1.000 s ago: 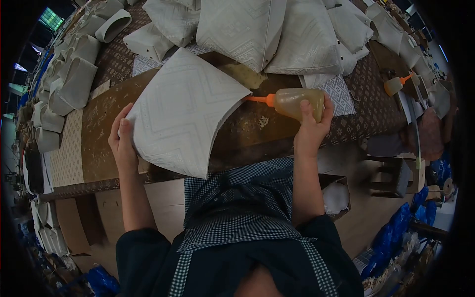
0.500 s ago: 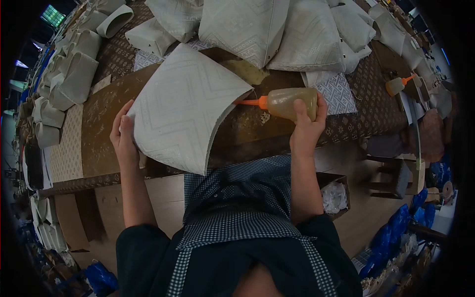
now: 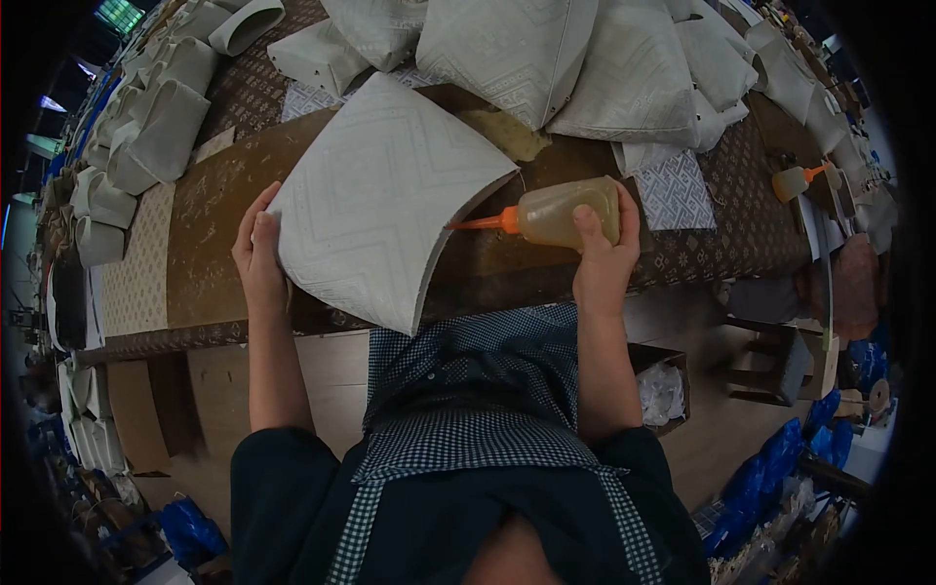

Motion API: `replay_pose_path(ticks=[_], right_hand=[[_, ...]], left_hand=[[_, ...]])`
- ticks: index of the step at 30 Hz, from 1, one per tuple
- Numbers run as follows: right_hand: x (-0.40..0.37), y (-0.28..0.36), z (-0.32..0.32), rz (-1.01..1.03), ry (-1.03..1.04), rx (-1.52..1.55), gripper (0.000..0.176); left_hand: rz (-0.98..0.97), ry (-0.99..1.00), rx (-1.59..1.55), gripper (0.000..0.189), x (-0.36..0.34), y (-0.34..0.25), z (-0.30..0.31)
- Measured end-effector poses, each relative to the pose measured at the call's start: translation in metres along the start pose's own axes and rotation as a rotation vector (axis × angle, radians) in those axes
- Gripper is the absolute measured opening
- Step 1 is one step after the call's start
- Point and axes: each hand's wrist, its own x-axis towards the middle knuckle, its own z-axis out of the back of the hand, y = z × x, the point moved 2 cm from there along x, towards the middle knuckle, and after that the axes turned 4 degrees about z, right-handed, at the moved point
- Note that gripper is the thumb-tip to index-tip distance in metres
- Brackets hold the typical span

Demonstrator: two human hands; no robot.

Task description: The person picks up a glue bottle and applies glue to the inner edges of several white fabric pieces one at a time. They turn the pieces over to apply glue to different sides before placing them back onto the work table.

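Observation:
My left hand (image 3: 259, 246) grips the closed left side of a pale, zigzag-patterned piece (image 3: 375, 195) shaped like a pouch, its thumb on top and the other fingers partly hidden. The piece is tilted, with its curved open edge facing right. In my right hand (image 3: 604, 244) is a squeeze bottle (image 3: 561, 213) of yellowish liquid, lying on its side. Its orange nozzle (image 3: 483, 223) points left, and the tip meets the open edge of the piece. Whether liquid is coming out cannot be seen.
Several similar pale pieces (image 3: 507, 58) are heaped at the back of the brown-covered table (image 3: 224, 283), and more are stacked at left (image 3: 161, 136). Another orange-tipped bottle (image 3: 790, 183) lies at right. A stool (image 3: 780, 366) and an open box (image 3: 661, 390) stand below the table edge.
The bottle's nozzle has moved down and left along the open edge, away from the upper corner. The whole view has shifted slightly; both hands keep their hold.

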Motion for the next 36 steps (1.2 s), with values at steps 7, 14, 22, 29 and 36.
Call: replay_pose_path(ticks=[7, 14, 22, 29, 36], right_hand=[[-0.010, 0.001, -0.005, -0.073, 0.052, 0.061, 0.058], [-0.023, 0.001, -0.005, -0.126, 0.098, 0.090, 0.057], [-0.044, 0.005, -0.002, -0.181, 0.120, 0.110, 0.057], [-0.061, 0.010, 0.004, -0.234, 0.145, 0.145, 0.058], [-0.065, 0.006, 0.015, -0.251, 0.035, 0.237, 0.061]], left_hand=[[0.001, -0.014, -0.042, 0.041, -0.002, -0.003, -0.005], [-0.014, -0.016, -0.033, 0.041, -0.001, 0.000, -0.003], [-0.025, -0.016, -0.021, 0.042, -0.004, 0.000, -0.004], [0.029, 0.015, -0.069, 0.041, -0.007, -0.003, -0.006], [0.023, 0.207, 0.356, 0.048, 0.029, -0.057, -0.003]])
